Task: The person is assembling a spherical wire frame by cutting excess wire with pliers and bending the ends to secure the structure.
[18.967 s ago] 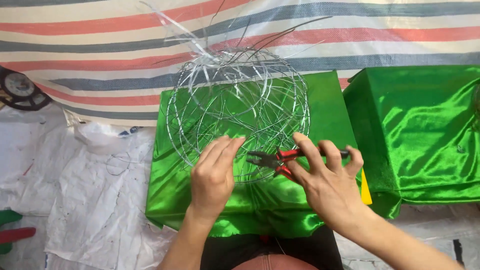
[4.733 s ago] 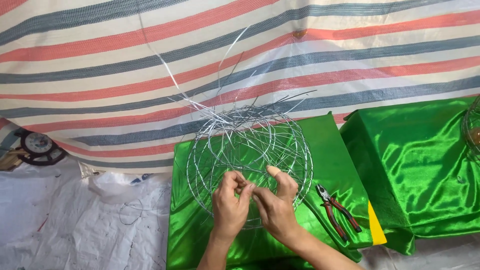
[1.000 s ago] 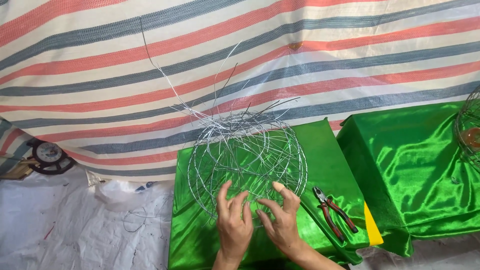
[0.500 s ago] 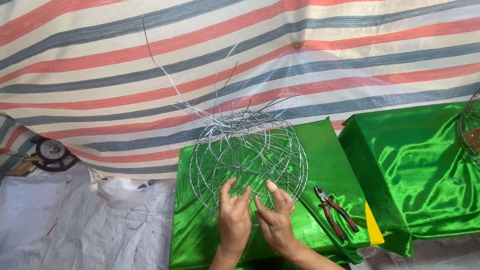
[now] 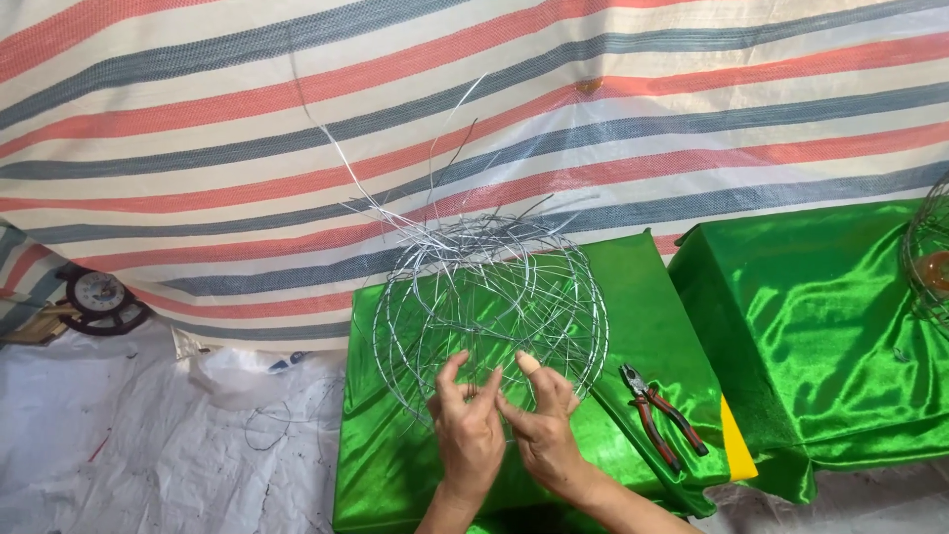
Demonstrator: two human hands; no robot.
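Pinching wire on a round frame
Left hand (image 5: 468,435) and right hand (image 5: 542,427), fingers closed on strands of the wire sphere (image 5: 491,307), work over the green-draped bench (image 5: 395,475); pliers (image 5: 660,427) lie nearby.

Both forearms are bare, no sleeves showing, and the right hand (image 5: 542,425) wears a beige fingertip bandage.

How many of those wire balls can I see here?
2: one wire ball under both hands on the near green block, and part of another wire ball at the right edge; others may sit outside the view.
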